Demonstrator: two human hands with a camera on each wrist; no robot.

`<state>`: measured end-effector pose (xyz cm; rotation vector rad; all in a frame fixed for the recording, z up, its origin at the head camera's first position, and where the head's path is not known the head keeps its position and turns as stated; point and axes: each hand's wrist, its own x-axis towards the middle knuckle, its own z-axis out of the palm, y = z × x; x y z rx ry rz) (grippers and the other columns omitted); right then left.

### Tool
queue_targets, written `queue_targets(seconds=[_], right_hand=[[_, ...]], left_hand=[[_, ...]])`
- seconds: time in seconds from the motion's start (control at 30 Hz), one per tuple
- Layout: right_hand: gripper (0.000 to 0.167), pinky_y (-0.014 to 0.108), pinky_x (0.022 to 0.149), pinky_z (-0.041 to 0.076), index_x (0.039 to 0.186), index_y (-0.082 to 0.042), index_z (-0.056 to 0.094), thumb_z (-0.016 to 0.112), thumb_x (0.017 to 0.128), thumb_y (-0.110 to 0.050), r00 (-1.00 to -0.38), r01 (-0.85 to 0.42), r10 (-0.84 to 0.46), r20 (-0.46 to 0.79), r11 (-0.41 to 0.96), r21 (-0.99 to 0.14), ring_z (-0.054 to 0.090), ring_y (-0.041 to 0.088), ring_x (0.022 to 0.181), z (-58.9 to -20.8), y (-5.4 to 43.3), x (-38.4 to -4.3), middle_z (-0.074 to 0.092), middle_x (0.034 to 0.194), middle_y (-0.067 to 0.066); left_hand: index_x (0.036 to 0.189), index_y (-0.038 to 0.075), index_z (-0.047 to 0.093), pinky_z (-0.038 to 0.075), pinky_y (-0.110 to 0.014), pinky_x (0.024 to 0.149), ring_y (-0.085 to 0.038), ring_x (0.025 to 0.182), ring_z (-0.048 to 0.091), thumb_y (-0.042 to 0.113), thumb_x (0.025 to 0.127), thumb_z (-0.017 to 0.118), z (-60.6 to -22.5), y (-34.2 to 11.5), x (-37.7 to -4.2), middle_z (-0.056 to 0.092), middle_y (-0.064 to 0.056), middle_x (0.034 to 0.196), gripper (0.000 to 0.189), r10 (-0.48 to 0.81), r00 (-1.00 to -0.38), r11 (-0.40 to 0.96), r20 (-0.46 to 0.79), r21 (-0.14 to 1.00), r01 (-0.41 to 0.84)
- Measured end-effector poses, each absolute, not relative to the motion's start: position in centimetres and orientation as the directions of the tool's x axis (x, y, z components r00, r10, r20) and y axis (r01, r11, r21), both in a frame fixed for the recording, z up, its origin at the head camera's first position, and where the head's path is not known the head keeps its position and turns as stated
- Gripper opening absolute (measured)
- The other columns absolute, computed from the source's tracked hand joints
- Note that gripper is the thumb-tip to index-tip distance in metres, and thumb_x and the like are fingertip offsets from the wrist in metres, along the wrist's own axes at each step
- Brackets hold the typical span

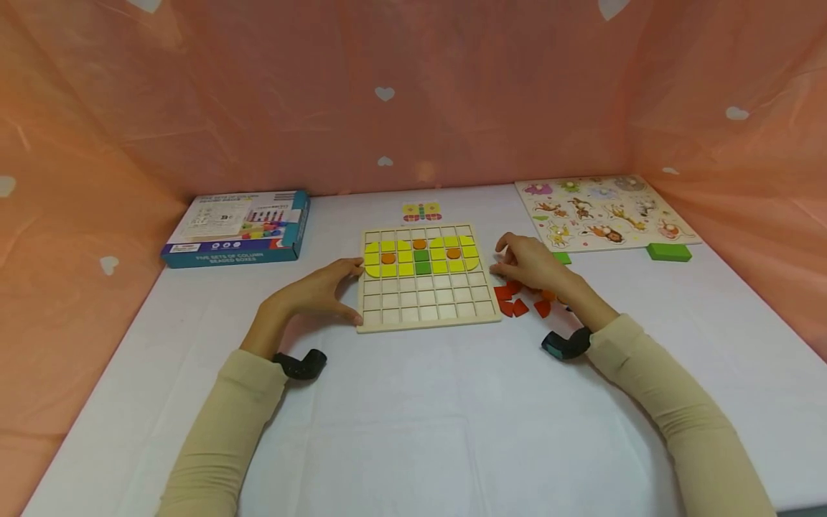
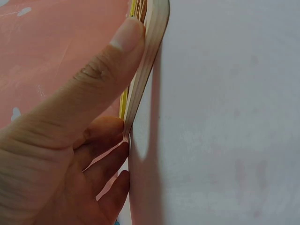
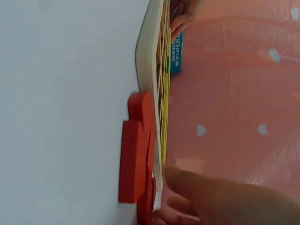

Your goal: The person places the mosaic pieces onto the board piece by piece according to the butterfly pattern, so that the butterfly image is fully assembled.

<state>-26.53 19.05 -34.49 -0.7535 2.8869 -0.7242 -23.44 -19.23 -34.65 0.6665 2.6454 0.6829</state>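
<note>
A wooden grid board (image 1: 426, 294) lies on the table, its upper rows filled with yellow tiles (image 1: 405, 268), green square tiles (image 1: 422, 268) and orange round tiles (image 1: 388, 258). Along the board's left edge, my left hand (image 1: 319, 287) rests with thumb and fingers spread; the left wrist view shows the thumb (image 2: 126, 37) against the wooden side. My right hand (image 1: 531, 262) is by the right edge, fingers loosely bent, thumb tip close to the frame, with nothing seen between them. Red pieces (image 1: 520, 307) lie below that hand, partly hidden by it; the right wrist view shows red blocks (image 3: 133, 159) beside the board.
A small picture card (image 1: 422, 212) with a butterfly-like pattern lies behind the board. The blue box (image 1: 232, 255) stands back left. An animal peg puzzle (image 1: 601, 215) lies back right, with a green block (image 1: 668, 252) at its front edge. A pink curtain (image 1: 413, 129) hangs behind.
</note>
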Motion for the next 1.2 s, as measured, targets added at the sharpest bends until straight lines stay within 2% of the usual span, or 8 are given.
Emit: queue_targets(seconds=[0.07,0.13,0.23,0.3,0.6,0.8,1.0,1.2], right_hand=[[0.029,0.032,0.066,0.049,0.110,0.003,0.058,0.062,0.090,-0.017,-0.872,-0.467,-0.483,0.084,0.767,-0.440,0.054,0.022,0.073,-34.4,19.4,-26.7,0.060,0.091,0.014],[0.024,0.037,0.075,0.050,0.111,0.003,0.060,0.059,0.091,-0.010,-0.846,-0.500,-0.526,0.088,0.727,-0.471,0.055,0.025,0.083,-34.3,19.8,-26.8,0.059,0.101,0.016],[0.025,0.045,0.088,0.048,0.114,0.000,0.062,0.059,0.089,-0.001,-0.796,-0.522,-0.605,0.038,0.652,-0.549,0.052,0.029,0.100,-34.3,20.6,-26.9,0.055,0.116,0.017],[0.027,0.048,0.092,0.046,0.114,-0.002,0.063,0.060,0.087,0.002,-0.770,-0.524,-0.638,0.008,0.625,-0.579,0.051,0.030,0.105,-34.4,20.9,-27.0,0.055,0.118,0.016],[0.021,0.042,0.084,0.050,0.108,0.000,0.065,0.063,0.088,-0.006,-0.763,-0.588,-0.645,0.045,0.663,-0.464,0.055,0.026,0.094,-34.1,20.5,-27.5,0.060,0.105,0.014],[0.027,0.039,0.083,0.051,0.110,0.001,0.063,0.066,0.087,-0.012,-0.752,-0.618,-0.647,0.127,0.624,-0.478,0.055,0.025,0.096,-32.2,16.5,-27.5,0.059,0.105,0.014],[0.023,0.036,0.082,0.052,0.106,0.000,0.065,0.066,0.086,-0.012,-0.662,-0.709,-0.723,0.200,0.517,-0.479,0.056,0.023,0.094,-31.5,9.5,-27.1,0.060,0.103,0.011],[0.023,0.027,0.083,0.049,0.107,-0.003,0.065,0.067,0.086,-0.013,-0.572,-0.759,-0.803,0.169,0.440,-0.480,0.056,0.018,0.092,-33.0,4.0,-26.3,0.062,0.102,0.007]], left_hand=[[0.142,0.003,0.034,0.016,-0.047,0.114,-0.031,0.140,0.018,0.043,0.064,0.083,-34.7,-19.2,-23.5,0.024,-0.014,0.152,0.100,0.506,-0.840,0.781,-0.195,0.517,0.351],[0.142,0.003,0.034,0.016,-0.048,0.114,-0.032,0.140,0.018,0.044,0.064,0.083,-34.8,-19.2,-23.5,0.024,-0.015,0.152,0.101,0.506,-0.840,0.783,-0.194,0.512,0.353],[0.142,0.003,0.034,0.016,-0.047,0.114,-0.032,0.140,0.019,0.043,0.064,0.083,-34.8,-19.2,-23.5,0.024,-0.015,0.152,0.101,0.507,-0.840,0.782,-0.194,0.513,0.354],[0.142,0.003,0.034,0.016,-0.047,0.114,-0.032,0.140,0.019,0.042,0.064,0.084,-34.8,-19.2,-23.5,0.024,-0.015,0.151,0.101,0.513,-0.836,0.777,-0.192,0.517,0.359],[0.141,0.003,0.035,0.016,-0.046,0.114,-0.032,0.140,0.019,0.039,0.064,0.084,-34.7,-19.2,-23.4,0.025,-0.015,0.151,0.099,0.512,-0.838,0.778,-0.188,0.516,0.360],[0.141,0.003,0.035,0.016,-0.046,0.114,-0.032,0.140,0.019,0.040,0.064,0.084,-34.7,-19.2,-23.5,0.024,-0.015,0.151,0.098,0.510,-0.838,0.780,-0.192,0.512,0.358],[0.141,0.003,0.036,0.016,-0.046,0.114,-0.031,0.140,0.019,0.039,0.065,0.084,-34.6,-19.2,-23.6,0.024,-0.014,0.152,0.097,0.521,-0.832,0.773,-0.192,0.518,0.365],[0.140,0.001,0.036,0.016,-0.047,0.114,-0.031,0.140,0.018,0.041,0.066,0.083,-34.7,-19.4,-23.7,0.023,-0.014,0.152,0.096,0.528,-0.827,0.765,-0.191,0.531,0.365]])
